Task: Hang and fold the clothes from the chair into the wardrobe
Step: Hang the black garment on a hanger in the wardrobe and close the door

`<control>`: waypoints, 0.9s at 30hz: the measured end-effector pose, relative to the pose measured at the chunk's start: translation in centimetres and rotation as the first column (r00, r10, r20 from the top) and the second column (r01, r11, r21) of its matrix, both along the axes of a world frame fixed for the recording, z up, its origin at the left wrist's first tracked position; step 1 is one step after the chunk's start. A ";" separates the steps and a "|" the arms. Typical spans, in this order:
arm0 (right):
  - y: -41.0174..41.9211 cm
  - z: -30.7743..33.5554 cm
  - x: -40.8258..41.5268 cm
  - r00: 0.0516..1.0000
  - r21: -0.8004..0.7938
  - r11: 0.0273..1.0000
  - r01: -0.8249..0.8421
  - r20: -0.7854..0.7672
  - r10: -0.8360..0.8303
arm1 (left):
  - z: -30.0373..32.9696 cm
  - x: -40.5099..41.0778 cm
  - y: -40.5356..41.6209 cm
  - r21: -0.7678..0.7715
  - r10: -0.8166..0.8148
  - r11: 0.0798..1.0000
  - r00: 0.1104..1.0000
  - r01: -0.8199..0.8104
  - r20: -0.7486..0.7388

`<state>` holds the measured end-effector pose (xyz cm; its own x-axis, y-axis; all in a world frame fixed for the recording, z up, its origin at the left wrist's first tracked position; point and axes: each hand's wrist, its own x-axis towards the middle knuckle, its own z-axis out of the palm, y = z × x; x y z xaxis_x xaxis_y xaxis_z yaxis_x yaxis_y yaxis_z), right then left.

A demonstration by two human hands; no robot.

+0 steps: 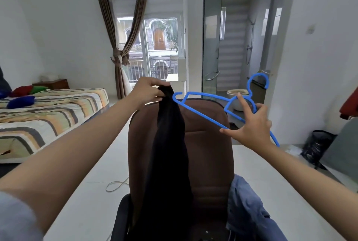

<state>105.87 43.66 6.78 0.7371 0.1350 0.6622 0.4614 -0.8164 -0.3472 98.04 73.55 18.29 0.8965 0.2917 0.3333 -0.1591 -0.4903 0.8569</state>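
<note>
At the centre of the frame the left hand [146,90] pinched the top of a black garment [170,155], its grip closed on the bunched cloth just above the top edge of the brown chair [209,149]. The garment hung straight down over the chair's back, covering its left half and reaching the seat at the bottom edge of the frame. To the right of centre the right hand [253,126] held a blue hanger [201,114], its grip curled round the hanger near the neck while the index finger and thumb stood spread. The hanger lay tilted, its hook [259,80] up toward the right and its left tip just beside the black cloth, not clearly touching it. A blue shirt [246,207] lay crumpled over the chair's lower right side.

Open white floor [100,165] ran along the left of the chair, with a loose cord [116,183] looped on it. The striped bed [50,113] filled the left of the frame, its near edge well apart from the chair. Beyond the chair's top stood a balcony door [160,51] with a tied curtain [122,47], and at upper right a glass bathroom partition [212,33]. A black bag [317,144] sat on the floor at the right edge.
</note>
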 end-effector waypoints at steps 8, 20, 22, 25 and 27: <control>-0.9 0.4 -0.7 0.999 0.041 0.999 -0.007 0.042 0.006 | 2.4 0.9 -0.5 0.379 0.049 0.923 0.998 -0.059 0.038; -2.0 5.5 -1.9 0.970 0.023 0.995 0.101 0.219 -0.103 | 9.4 2.2 -4.2 0.568 0.082 0.782 0.946 -0.257 0.315; -2.3 6.7 -1.9 0.952 0.027 0.990 0.140 0.272 -0.142 | 10.5 2.0 -4.7 0.571 0.074 0.777 0.939 -0.265 0.336; -2.9 8.3 -1.7 0.927 0.049 0.984 0.172 0.329 -0.179 | 11.8 1.7 -4.8 0.573 0.076 0.771 0.934 -0.277 0.349; -3.4 9.1 -1.5 0.914 0.063 0.981 0.181 0.359 -0.192 | 12.4 1.6 -4.6 0.560 0.075 0.782 0.934 -0.272 0.349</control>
